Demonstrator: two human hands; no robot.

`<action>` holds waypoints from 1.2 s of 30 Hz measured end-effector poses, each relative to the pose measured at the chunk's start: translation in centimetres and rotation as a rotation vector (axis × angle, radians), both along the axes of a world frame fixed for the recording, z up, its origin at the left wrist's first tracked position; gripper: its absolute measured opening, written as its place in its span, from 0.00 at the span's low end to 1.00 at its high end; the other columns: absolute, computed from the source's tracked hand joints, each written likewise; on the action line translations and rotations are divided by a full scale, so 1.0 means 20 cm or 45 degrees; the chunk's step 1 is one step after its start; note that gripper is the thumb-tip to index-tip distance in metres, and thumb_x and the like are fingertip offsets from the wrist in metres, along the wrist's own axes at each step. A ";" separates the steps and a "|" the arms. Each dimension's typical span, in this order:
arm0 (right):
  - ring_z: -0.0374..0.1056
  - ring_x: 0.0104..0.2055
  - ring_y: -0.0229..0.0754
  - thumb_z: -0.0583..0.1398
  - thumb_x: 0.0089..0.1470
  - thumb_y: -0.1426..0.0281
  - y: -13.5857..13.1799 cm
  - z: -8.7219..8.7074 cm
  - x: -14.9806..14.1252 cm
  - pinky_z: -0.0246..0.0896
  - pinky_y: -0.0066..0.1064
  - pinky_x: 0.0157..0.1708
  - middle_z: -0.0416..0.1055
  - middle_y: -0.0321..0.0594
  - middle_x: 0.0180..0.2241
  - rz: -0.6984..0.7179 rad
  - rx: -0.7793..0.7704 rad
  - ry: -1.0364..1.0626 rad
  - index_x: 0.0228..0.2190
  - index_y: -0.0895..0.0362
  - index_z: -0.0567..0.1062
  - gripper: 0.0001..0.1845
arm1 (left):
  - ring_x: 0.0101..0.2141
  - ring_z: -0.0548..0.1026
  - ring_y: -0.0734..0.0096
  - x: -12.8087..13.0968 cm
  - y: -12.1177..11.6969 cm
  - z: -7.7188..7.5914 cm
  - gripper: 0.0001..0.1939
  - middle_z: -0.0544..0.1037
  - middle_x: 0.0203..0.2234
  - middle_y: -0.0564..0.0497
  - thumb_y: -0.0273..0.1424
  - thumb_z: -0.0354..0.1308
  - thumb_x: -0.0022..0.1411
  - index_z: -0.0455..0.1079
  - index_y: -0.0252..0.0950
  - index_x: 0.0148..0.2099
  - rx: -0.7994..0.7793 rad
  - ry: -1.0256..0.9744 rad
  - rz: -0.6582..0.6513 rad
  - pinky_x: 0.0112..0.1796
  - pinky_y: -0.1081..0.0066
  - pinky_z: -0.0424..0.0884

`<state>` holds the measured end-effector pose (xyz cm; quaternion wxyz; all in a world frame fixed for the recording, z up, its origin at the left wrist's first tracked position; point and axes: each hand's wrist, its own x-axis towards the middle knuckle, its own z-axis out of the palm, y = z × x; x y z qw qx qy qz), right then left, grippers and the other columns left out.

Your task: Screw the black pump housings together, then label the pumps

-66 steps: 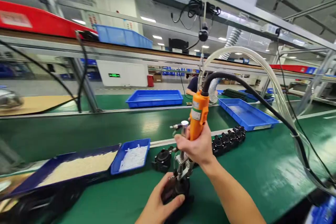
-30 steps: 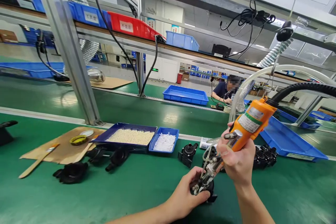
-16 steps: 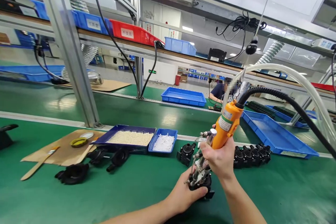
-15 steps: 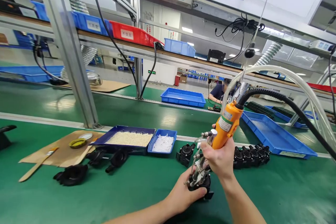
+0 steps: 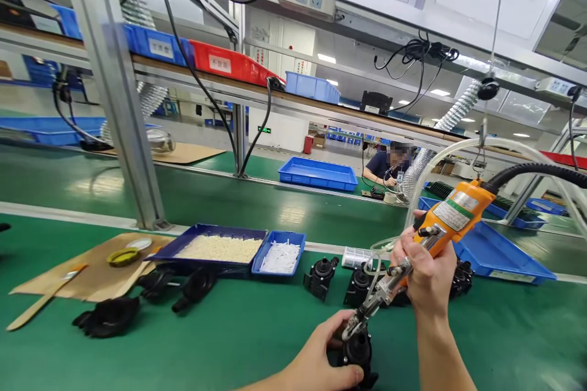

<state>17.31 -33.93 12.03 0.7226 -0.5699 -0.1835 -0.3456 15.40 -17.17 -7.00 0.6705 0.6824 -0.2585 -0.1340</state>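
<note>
My right hand (image 5: 426, 269) is wrapped round an orange electric screwdriver (image 5: 454, 214), which slants down and to the left. Its metal nose with thin clear hoses ends at a black pump housing (image 5: 358, 351) near the front of the bench; whether the tip touches it I cannot tell. The fingers and thumb of my left hand (image 5: 321, 354) grip that housing from the left. Behind it stand another black housing (image 5: 321, 278) and several more, partly hidden by the screwdriver and my right hand.
Left lie a dark blue tray (image 5: 183, 244) of cream-coloured parts, a small blue tray (image 5: 300, 250) of white pieces, loose black rings (image 5: 107, 317), and a brush (image 5: 46, 299) on cardboard. A large blue tray (image 5: 504, 256) is at right. A co-worker (image 5: 389, 165) sits beyond the bench.
The screwdriver has swung to the right and tilted over, with my right hand moving right. My left hand and the housing in it sit slightly lower in view.
</note>
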 end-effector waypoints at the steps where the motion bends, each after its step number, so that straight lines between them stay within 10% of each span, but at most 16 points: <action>1: 0.64 0.21 0.36 0.70 0.49 0.64 0.00 -0.01 0.01 0.65 0.30 0.21 0.68 0.32 0.29 -0.032 -0.047 0.000 0.51 0.54 0.72 0.28 | 0.51 0.74 0.50 0.00 0.00 0.01 0.37 0.79 0.49 0.47 0.40 0.73 0.49 0.70 0.38 0.61 0.002 0.013 0.009 0.54 0.57 0.70; 14: 0.69 0.24 0.39 0.72 0.47 0.63 0.01 -0.05 0.06 0.70 0.32 0.25 0.71 0.33 0.29 -0.122 -0.201 0.038 0.53 0.55 0.72 0.32 | 0.57 0.71 0.42 0.01 0.01 -0.10 0.46 0.74 0.59 0.38 0.40 0.74 0.48 0.62 0.35 0.66 0.041 0.106 0.037 0.61 0.50 0.66; 25: 0.57 0.18 0.32 0.70 0.42 0.69 0.25 -0.03 -0.01 0.61 0.24 0.18 0.63 0.24 0.20 -0.069 -0.305 0.050 0.39 0.55 0.69 0.23 | 0.45 0.75 0.55 -0.02 0.00 0.07 0.30 0.79 0.42 0.46 0.39 0.75 0.50 0.72 0.33 0.53 -0.060 0.083 -0.024 0.50 0.58 0.71; 36: 0.65 0.20 0.37 0.72 0.41 0.66 0.13 -0.02 0.00 0.67 0.28 0.21 0.70 0.30 0.23 -0.295 -0.278 0.017 0.42 0.58 0.73 0.25 | 0.51 0.73 0.50 -0.01 0.01 -0.10 0.43 0.74 0.50 0.42 0.34 0.74 0.47 0.64 0.35 0.64 -0.001 0.097 0.086 0.57 0.54 0.68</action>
